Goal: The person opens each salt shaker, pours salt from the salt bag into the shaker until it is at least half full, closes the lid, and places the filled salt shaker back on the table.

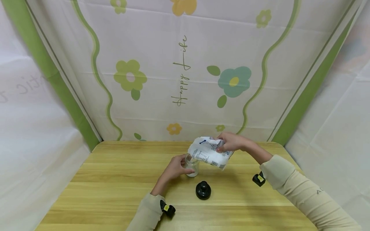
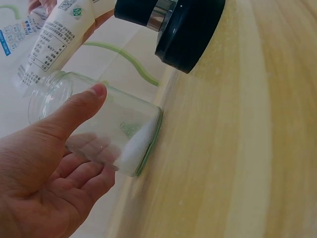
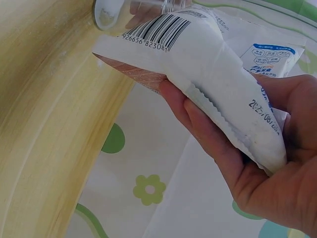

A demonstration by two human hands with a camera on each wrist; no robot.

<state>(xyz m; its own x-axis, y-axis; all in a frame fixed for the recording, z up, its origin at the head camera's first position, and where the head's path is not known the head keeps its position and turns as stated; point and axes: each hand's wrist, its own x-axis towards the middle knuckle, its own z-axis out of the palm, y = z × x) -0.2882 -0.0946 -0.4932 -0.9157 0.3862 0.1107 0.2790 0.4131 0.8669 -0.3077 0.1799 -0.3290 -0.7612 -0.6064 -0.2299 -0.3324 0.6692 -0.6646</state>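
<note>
My left hand point(image 1: 175, 167) holds a clear glass jar point(image 2: 119, 106) around its side, the thumb on one side and the fingers on the other. White, fine-looking contents point(image 2: 138, 148) lie in the bottom of the jar, which stands on the table. With my right hand point(image 3: 277, 163) I grip a white printed plastic packet point(image 1: 208, 150), tilted so that one end meets the jar's mouth. A barcode shows on the packet in the right wrist view. Whether anything is flowing out of it cannot be seen. A black lid point(image 1: 203, 190) with a knob sits in front of the jar.
The wooden table point(image 1: 115, 192) reaches back to a white curtain point(image 1: 162, 80) printed with flowers and green lines. White cloth hangs at both sides. Black wrist cameras point(image 1: 169, 210) are strapped over the beige sleeves.
</note>
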